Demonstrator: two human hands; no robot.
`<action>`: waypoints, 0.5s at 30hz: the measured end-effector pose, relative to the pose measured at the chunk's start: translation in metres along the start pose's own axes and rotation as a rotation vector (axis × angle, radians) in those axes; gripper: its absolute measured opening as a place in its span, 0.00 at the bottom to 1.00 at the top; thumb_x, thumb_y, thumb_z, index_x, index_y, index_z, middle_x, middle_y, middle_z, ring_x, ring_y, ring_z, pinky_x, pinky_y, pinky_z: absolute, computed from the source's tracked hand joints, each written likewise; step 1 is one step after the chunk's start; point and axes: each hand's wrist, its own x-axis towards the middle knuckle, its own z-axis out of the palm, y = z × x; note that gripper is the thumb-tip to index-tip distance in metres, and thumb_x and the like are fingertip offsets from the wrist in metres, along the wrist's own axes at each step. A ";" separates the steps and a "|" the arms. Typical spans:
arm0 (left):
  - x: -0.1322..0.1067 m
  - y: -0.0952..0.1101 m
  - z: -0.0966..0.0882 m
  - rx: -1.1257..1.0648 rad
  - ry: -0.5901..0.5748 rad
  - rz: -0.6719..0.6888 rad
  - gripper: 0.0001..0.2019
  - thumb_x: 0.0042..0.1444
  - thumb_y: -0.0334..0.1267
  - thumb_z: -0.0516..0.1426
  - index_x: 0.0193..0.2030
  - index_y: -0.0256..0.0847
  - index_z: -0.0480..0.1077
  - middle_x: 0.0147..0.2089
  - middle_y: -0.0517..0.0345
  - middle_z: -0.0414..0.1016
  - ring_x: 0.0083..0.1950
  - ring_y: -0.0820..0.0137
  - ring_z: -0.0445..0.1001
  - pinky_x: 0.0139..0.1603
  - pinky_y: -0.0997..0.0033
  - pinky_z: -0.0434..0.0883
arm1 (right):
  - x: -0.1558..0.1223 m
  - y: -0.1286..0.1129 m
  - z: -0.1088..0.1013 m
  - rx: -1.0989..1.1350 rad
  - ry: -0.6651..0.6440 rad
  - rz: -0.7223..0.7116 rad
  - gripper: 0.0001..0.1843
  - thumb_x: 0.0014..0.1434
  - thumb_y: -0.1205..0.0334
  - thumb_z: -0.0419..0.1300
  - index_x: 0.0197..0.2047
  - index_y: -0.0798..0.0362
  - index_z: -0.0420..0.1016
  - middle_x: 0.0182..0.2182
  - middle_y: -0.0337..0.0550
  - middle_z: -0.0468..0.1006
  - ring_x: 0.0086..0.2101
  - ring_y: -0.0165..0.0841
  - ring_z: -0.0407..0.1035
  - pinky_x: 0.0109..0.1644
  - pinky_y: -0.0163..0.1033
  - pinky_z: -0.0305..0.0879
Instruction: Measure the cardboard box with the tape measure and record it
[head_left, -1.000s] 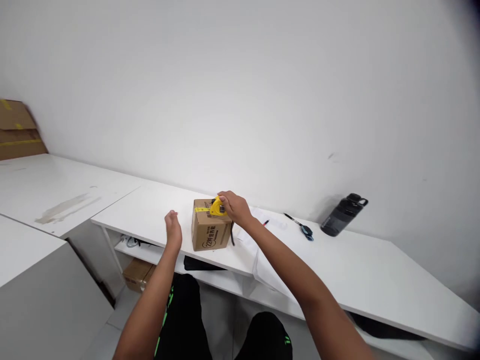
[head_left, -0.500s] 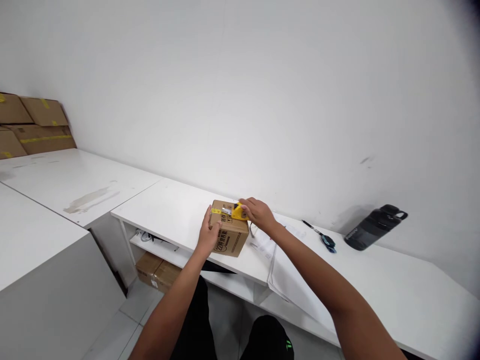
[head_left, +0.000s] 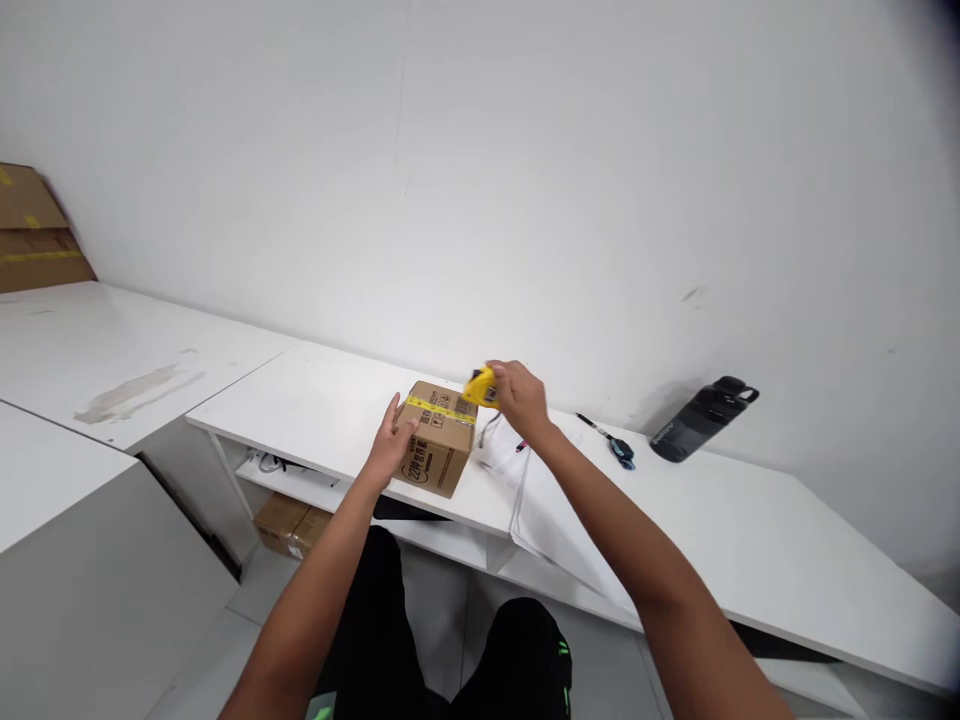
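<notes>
A small cardboard box (head_left: pixel 442 466) with dark printing sits on the white counter, a yellow strip of tape running across its top. My left hand (head_left: pixel 388 445) grips it at the left side, fingers along the side face and thumb over the near top edge. Just above the box's far right corner, my right hand (head_left: pixel 523 402) is closed around a yellow tape measure (head_left: pixel 481 387) with a black part on top. The tape measure is slightly blurred. Whether any of its blade is out, I cannot tell.
White paper sheets (head_left: pixel 559 525) lie right of the box, with a pen (head_left: pixel 522 446) on them. Farther right are a dark cord with a teal end (head_left: pixel 621 452) and a tilted-looking black bottle (head_left: pixel 703 420). Cartons (head_left: pixel 37 245) stand far left; another carton (head_left: pixel 289 525) lies below the shelf.
My right hand has lifted the tape measure off the box's top towards its far right corner. The yellow strip now shows across the top. The camera view has shifted right.
</notes>
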 end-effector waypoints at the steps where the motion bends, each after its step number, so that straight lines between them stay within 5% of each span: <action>1: 0.001 -0.001 0.001 -0.015 0.007 -0.005 0.37 0.59 0.43 0.56 0.73 0.49 0.44 0.70 0.48 0.56 0.63 0.58 0.67 0.57 0.63 0.68 | 0.011 -0.013 0.009 -0.006 -0.043 -0.034 0.28 0.72 0.53 0.36 0.47 0.54 0.76 0.38 0.48 0.79 0.39 0.32 0.71 0.38 0.35 0.63; 8: 0.001 -0.005 -0.002 -0.035 0.031 -0.006 0.40 0.59 0.42 0.57 0.73 0.47 0.40 0.71 0.46 0.55 0.61 0.61 0.68 0.57 0.64 0.68 | 0.046 -0.071 0.066 -0.154 -0.303 -0.209 0.23 0.72 0.56 0.42 0.47 0.55 0.77 0.33 0.48 0.76 0.33 0.33 0.67 0.30 0.36 0.50; 15: 0.000 -0.008 0.002 0.019 0.024 0.103 0.35 0.60 0.43 0.55 0.72 0.46 0.48 0.69 0.50 0.59 0.59 0.60 0.71 0.54 0.64 0.70 | 0.040 -0.073 0.070 -0.119 -0.301 -0.143 0.25 0.73 0.56 0.38 0.49 0.54 0.75 0.34 0.47 0.75 0.34 0.33 0.66 0.30 0.35 0.51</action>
